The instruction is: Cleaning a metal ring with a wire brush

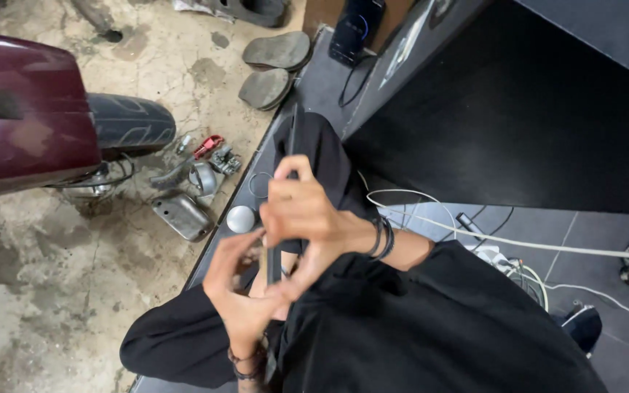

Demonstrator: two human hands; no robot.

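Fingers first: both hands are closed on one thing, a long, thin, dark strip held nearly upright over the person's lap. The fingers of the right hand wrap the strip about its middle, thumb pressed on top, with dark bands on that wrist. The left hand pinches the strip lower down, fingers curled narrow around its lower end. One hand above the other looks like a bracing hold: the lower hand steadies the end while the upper one bears on the middle. What the strip is made of cannot be told; its upper end runs up past the right hand toward the ledge.

Outward from the strip: the person sits in black clothing, knees drawn up beneath it, on a grey tiled step. Just left of the strip a small round metal cap and a thin wire ring lie on the step's edge, close to hand.

Further left of the strip, on the stained concrete floor, lie a metal cover, a red tool and small loose fittings, beside a tyre and maroon bodywork. Above the strip sit two sandals and a phone. To its right, white cables trail across the tiles.
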